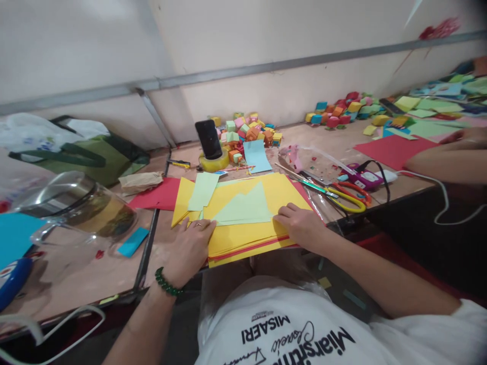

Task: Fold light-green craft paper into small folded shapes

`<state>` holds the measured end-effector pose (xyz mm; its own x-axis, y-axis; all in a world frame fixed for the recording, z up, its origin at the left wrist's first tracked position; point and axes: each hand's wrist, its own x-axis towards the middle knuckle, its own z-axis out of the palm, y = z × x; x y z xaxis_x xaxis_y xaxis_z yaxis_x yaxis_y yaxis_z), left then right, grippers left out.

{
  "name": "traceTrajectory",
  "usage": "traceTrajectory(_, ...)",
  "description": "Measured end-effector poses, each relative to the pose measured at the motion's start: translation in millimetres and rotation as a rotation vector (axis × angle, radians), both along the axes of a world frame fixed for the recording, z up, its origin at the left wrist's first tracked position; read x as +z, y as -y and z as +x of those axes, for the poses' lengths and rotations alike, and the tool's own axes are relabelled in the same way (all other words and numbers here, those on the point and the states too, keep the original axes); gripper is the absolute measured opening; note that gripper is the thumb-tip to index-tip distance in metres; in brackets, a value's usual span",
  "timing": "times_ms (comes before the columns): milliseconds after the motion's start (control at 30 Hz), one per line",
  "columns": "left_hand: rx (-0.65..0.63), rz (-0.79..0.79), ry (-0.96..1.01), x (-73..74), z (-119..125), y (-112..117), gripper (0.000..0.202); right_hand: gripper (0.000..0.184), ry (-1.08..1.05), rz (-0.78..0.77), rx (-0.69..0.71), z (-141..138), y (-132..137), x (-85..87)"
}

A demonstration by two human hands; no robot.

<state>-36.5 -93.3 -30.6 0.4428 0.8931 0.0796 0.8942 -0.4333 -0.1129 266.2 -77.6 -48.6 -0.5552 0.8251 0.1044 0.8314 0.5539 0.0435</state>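
A light green sheet of paper (247,205), folded with pointed tops, lies on a stack of yellow paper (243,246) in front of me. My left hand (194,246), wearing a ring and a green bead bracelet, has its fingertips closed at the sheet's left corner. At the right corner, my right hand (302,225) pinches the edge with its fingers pressed together. Red sheets show between the yellow ones. A smaller pale green piece (204,191) rests at the stack's upper left, above my left hand.
Scissors (346,200) lie right of the stack. Behind it are a phone (208,139) leaning on a tape roll (214,161) and a heap of small paper cubes (251,129). A glass teapot (83,208) stands left. Another person's arm (449,159) reaches in at right.
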Motion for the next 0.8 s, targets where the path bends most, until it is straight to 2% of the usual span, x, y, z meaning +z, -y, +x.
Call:
traceTrajectory(133,-0.017,-0.027,-0.038,5.2,1,-1,0.045,0.022,-0.08,-0.044,-0.097,3,-8,25.6)
traceTrajectory(233,-0.062,-0.075,-0.089,13.3,5,-8,0.039,0.025,-0.235,-0.094,-0.058,-11,-25,49.7)
traceTrajectory(300,-0.07,-0.144,-0.096,18.6,9,-17,0.031,0.027,-0.293,-0.186,-0.027,-29,-43,57.2)
traceTrajectory(400,-0.011,-0.222,-0.037,24.1,16,-36,0.021,0.054,-0.298,-0.43,-0.111,-57,-77,51.4)
traceTrajectory(467,0.014,-0.214,0.015,26.5,20,-52,0.019,0.069,-0.301,-0.452,-0.131,-70,-98,41.5)
traceTrajectory(500,0.02,-0.209,0.05,27.3,23,-61,0.019,0.07,-0.312,-0.46,-0.13,-74,-106,36.5)
traceTrajectory(567,0.024,-0.2,0.136,28.1,28,-78,0.029,0.064,-0.35,-0.472,-0.113,-78,-116,28.3)
traceTrajectory(700,0.044,-0.234,0.328,22.7,34,-107,0.064,0.041,-0.441,-0.486,-0.057,-76,-120,21.0)
traceTrajectory(800,0.075,-0.286,0.46,12.1,33,-118,0.064,0.022,-0.493,-0.451,-0.032,-73,-120,18.5)
